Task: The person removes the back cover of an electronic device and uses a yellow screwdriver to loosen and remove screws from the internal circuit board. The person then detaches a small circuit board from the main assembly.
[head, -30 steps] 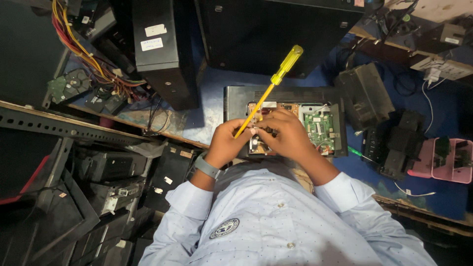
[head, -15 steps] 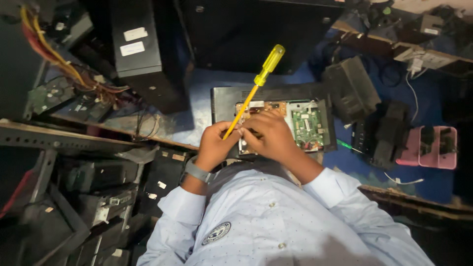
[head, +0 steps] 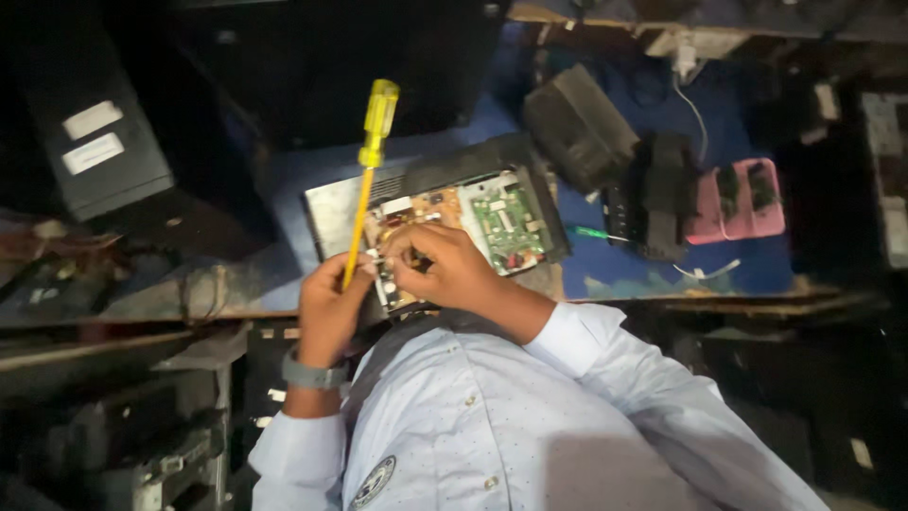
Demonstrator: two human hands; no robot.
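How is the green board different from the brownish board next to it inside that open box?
The green board lies uncovered, with no hand on it; the brownish board is partly hidden under the right hand. The green board sits at the far end from the yellow screwdriver, the brownish one right beside it. Both lie flat in the same open dark case.

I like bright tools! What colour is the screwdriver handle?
Yellow; the screwdriver in the left hand shows best in the head view.
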